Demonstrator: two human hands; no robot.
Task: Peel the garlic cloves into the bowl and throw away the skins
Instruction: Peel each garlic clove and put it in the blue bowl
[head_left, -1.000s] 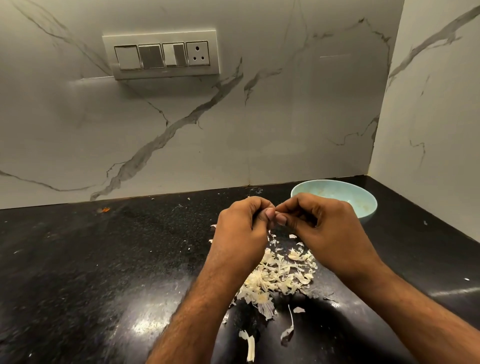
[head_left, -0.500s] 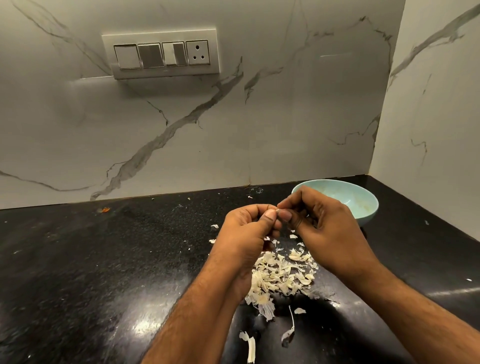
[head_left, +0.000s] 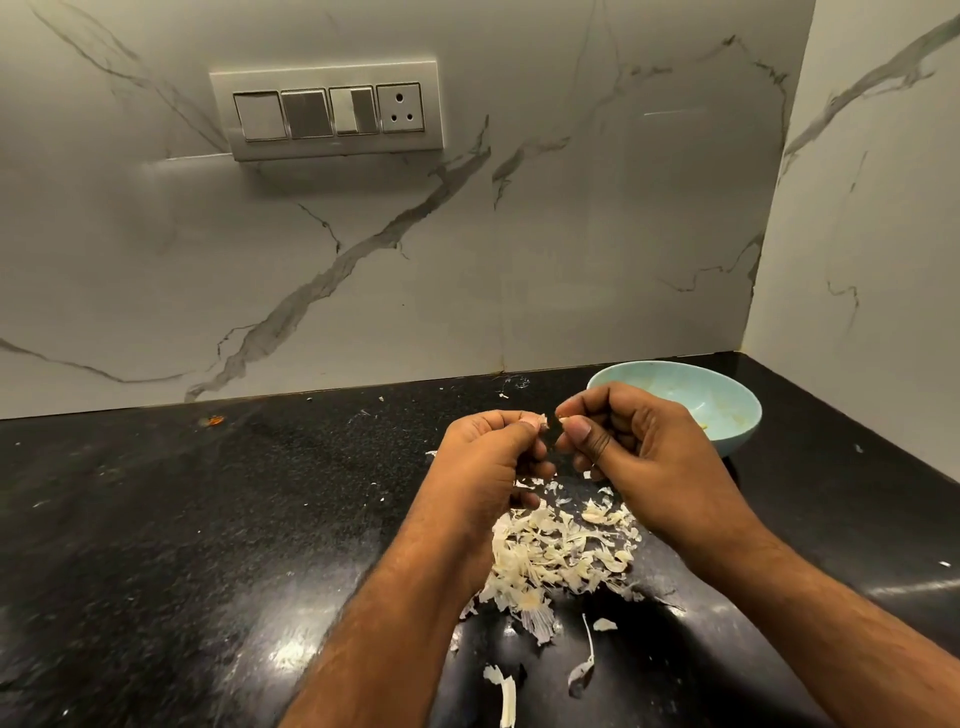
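My left hand (head_left: 485, 460) and my right hand (head_left: 641, 457) are raised together over the black counter (head_left: 208, 519), fingers curled. Between their fingertips shows a small pale bit of a garlic clove (head_left: 544, 419) or its skin; most of it is hidden by the fingers. My left hand pinches it, and my right thumb and forefinger pinch a bit of skin (head_left: 561, 415) just to its right. Below the hands lies a heap of pale garlic skins (head_left: 561, 551). A light blue bowl (head_left: 727, 400) stands behind my right hand, with faint pale scraps inside.
Loose skin strips (head_left: 506, 693) lie nearer the front edge, and small flakes are scattered on the counter. Marble walls close the back and right sides. A switch panel (head_left: 327, 111) sits on the back wall. An orange speck (head_left: 214, 420) lies at the far left.
The two hands, pressed fingertip to fingertip before, have drawn slightly apart, leaving a small gap between thumbs. My left hand has rolled a little so its fingers show more.
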